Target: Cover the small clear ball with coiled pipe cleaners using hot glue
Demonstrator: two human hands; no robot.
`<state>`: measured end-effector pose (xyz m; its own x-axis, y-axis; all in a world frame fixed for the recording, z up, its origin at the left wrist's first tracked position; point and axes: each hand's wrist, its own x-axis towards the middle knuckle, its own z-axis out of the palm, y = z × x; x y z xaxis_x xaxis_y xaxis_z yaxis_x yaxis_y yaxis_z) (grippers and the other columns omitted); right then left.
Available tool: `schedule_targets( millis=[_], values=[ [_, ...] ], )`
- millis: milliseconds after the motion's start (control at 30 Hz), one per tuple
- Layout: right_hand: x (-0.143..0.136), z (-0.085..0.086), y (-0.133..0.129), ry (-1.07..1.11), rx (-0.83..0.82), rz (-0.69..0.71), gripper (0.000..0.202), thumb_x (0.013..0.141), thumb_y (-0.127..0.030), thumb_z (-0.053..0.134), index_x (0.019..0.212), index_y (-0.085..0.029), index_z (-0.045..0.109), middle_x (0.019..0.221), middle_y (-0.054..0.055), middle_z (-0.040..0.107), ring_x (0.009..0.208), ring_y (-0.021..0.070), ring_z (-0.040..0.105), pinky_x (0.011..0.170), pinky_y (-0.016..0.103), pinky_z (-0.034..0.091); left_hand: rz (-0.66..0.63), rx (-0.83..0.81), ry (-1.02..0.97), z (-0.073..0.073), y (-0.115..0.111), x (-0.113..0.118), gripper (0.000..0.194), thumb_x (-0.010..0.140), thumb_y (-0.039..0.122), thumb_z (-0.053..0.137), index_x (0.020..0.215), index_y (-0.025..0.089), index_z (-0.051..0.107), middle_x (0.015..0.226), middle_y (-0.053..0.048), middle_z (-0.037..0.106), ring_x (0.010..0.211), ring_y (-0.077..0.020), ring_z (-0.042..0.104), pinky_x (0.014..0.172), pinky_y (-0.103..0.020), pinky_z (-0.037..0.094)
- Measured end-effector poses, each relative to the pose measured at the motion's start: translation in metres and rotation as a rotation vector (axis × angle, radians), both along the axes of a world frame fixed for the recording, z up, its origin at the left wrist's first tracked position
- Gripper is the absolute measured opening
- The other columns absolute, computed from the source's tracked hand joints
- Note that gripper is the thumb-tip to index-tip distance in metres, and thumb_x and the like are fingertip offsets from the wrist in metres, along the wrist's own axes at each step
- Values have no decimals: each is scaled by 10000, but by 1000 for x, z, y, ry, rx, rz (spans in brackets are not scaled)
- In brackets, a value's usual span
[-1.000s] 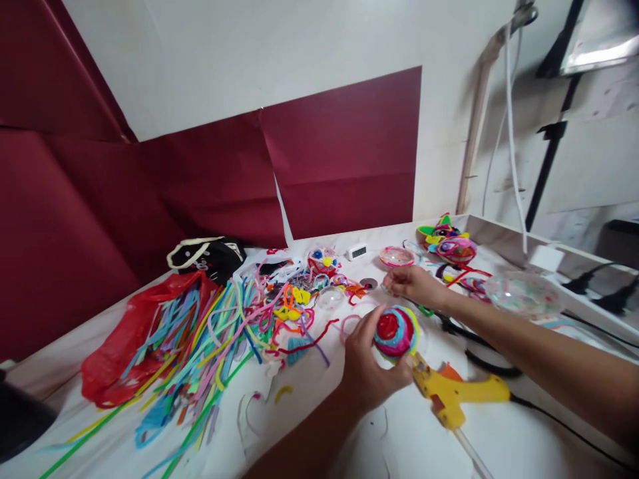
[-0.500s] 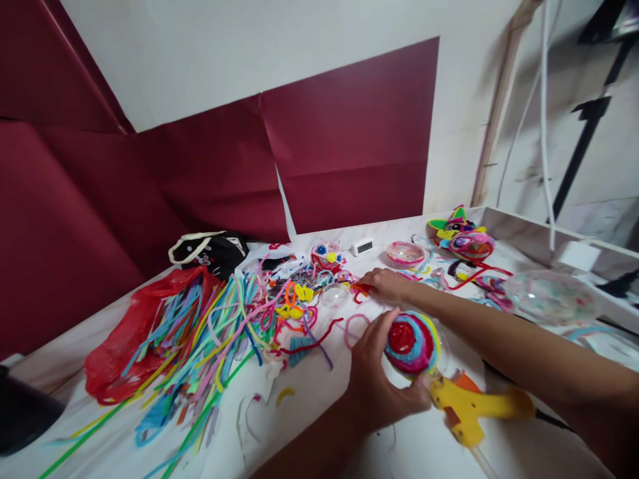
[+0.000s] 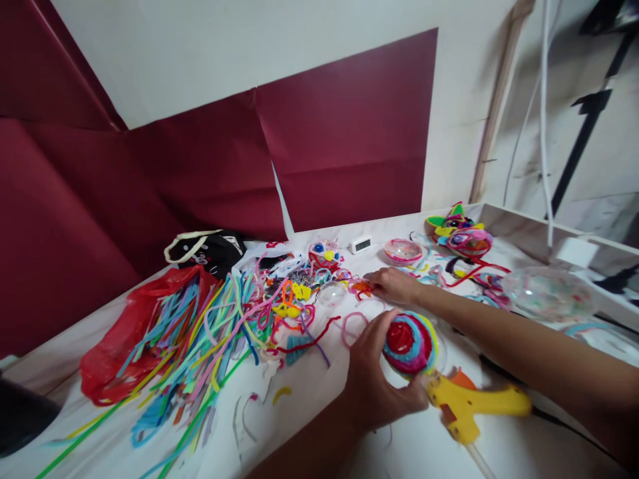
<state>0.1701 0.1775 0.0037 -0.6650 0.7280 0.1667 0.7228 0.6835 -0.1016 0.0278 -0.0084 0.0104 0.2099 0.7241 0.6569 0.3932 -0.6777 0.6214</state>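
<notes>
My left hand (image 3: 372, 379) grips a round piece (image 3: 410, 342) coiled in red, blue, pink and yellow fuzzy stems, thumb below and fingers above. Just right of it a yellow glue gun (image 3: 474, 404) lies on the white table, its nozzle close to my thumb. My right hand (image 3: 392, 286) reaches across beyond the coiled piece, its fingertips down by small orange and red pieces (image 3: 360, 287). Whether those fingers pinch anything is too small to tell. A small clear dome (image 3: 332, 293) sits left of that hand.
A heap of colourful fuzzy stems (image 3: 219, 332) spills from a red plastic bag (image 3: 120, 346) on the left. Behind stand a black bag (image 3: 214, 256), a decorated ball (image 3: 323, 255), a small digital clock (image 3: 360, 245) and a clear bowl (image 3: 403, 251). A larger clear bowl (image 3: 549, 294) is at right.
My right hand has shifted slightly right, and more of the orange pieces shows beside its fingertips. My left hand still holds the coiled piece. The view has moved slightly.
</notes>
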Motion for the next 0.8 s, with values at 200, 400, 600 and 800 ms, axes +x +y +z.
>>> schedule_targets(
  millis=[200,400,600,800],
  values=[
    [19,7,-7,24,-45,-57,235,957,-341,574,1101,-165,634,1094,63,660,917,179,652,813,381,557,-2,1,14,-2,1,1,796,564,128,648,1341,134,477,1288,-153,627,1175,-318,617,1041,-402,501],
    [38,9,-14,133,-63,-107,181,961,-289,554,992,-154,670,923,46,698,802,161,659,771,343,538,-24,36,-13,-7,6,1,825,552,136,653,1355,153,464,1298,-148,621,1171,-315,619,1004,-417,530],
    [56,19,-28,306,-85,-100,195,864,-173,531,914,-173,720,953,107,741,868,235,670,794,323,471,-14,-90,-42,-9,7,0,824,568,143,697,1362,165,478,1289,-135,625,1136,-305,630,1001,-421,531],
    [67,32,-48,507,-232,-61,283,836,-393,557,865,-144,689,841,104,719,760,232,637,725,348,474,-9,-282,-138,-8,8,1,766,580,156,728,1312,183,505,1245,-120,640,1092,-294,642,984,-421,534]
  ],
)
